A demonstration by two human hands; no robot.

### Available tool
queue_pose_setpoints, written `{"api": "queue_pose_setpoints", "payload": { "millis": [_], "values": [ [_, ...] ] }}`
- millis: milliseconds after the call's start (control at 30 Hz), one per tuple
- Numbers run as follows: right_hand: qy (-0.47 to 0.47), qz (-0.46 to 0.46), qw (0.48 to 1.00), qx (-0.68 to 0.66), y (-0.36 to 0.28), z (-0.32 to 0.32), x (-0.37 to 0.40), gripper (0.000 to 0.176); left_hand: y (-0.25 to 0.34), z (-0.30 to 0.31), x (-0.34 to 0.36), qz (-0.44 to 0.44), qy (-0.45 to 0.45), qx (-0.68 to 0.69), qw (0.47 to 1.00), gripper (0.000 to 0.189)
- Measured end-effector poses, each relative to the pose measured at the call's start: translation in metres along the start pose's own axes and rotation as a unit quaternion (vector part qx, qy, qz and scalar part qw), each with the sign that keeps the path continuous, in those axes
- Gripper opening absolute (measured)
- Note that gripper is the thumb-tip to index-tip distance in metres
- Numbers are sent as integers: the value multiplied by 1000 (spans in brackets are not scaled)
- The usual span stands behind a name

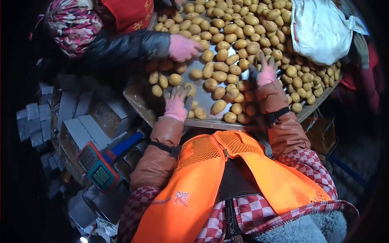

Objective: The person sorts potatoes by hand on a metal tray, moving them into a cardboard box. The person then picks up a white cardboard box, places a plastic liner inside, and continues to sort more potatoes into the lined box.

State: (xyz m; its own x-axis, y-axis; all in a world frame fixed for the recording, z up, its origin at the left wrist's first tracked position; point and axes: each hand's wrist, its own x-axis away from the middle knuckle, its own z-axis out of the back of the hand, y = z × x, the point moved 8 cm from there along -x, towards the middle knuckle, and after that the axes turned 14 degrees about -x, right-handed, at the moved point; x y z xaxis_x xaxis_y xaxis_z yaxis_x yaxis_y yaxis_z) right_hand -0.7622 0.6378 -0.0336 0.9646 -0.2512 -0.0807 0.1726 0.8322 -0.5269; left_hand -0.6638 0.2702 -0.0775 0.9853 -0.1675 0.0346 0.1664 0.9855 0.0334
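Many yellow-brown potatoes (219, 76) lie spread over a metal sorting table (204, 96). My left hand (176, 104), in a pink glove with greyish fingers, is at the table's near left edge. Its fingers are spread and touch or hover just over a few potatoes there. Farther right, my right hand (266, 72) wears a similar glove and reaches in among the potatoes with its fingers apart. Neither hand visibly grips a potato. The undersides of both hands are hidden.
Across the table on the left, a co-worker's pink-gloved hand (184, 47) reaches over potatoes. A white sack (320, 30) lies at the far right, near another person's gloved hand (360, 48). Cardboard boxes (88, 131) and a digital scale display (98, 167) stand at the lower left.
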Motion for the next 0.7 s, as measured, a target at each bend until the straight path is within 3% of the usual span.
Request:
{"api": "queue_pose_setpoints", "payload": {
  "millis": [33,100,133,167,200,267,333,400,467,533,600,700],
  "values": [
    [-48,-17,997,61,-30,-7,11,79,-2,10,8,-47,20,16,999,45],
    [-92,-7,989,119,-68,-22,35,75,-55,-5,34,62,81,125,987,47],
    [-127,127,984,-6,-54,-59,40,70,-83,-9,49,158,97,168,968,50],
    [-225,-38,966,-121,-74,-59,62,66,-110,-15,68,250,121,216,936,54],
    [-214,21,976,-37,-90,-59,71,64,-134,-20,100,383,126,247,881,59],
    [-206,74,976,16,-94,-82,89,64,-160,-59,155,488,44,115,864,69],
    [-192,140,971,9,-112,-84,103,64,-167,-133,205,602,-158,187,760,72],
    [-211,197,956,45,-120,-96,111,65,-168,-177,232,608,-265,209,719,72],
    [-338,156,928,-14,-151,-86,122,64,-173,-193,239,587,-281,220,726,72],
    [-340,276,894,-90,-162,-115,147,64,-180,-199,242,572,-285,224,736,72],
    [-279,296,911,-64,-180,-130,153,70,-183,-202,240,557,-293,226,743,72],
    [-399,271,857,-180,-209,-140,148,65,-189,-208,238,543,-300,228,751,72]
  ]
}}
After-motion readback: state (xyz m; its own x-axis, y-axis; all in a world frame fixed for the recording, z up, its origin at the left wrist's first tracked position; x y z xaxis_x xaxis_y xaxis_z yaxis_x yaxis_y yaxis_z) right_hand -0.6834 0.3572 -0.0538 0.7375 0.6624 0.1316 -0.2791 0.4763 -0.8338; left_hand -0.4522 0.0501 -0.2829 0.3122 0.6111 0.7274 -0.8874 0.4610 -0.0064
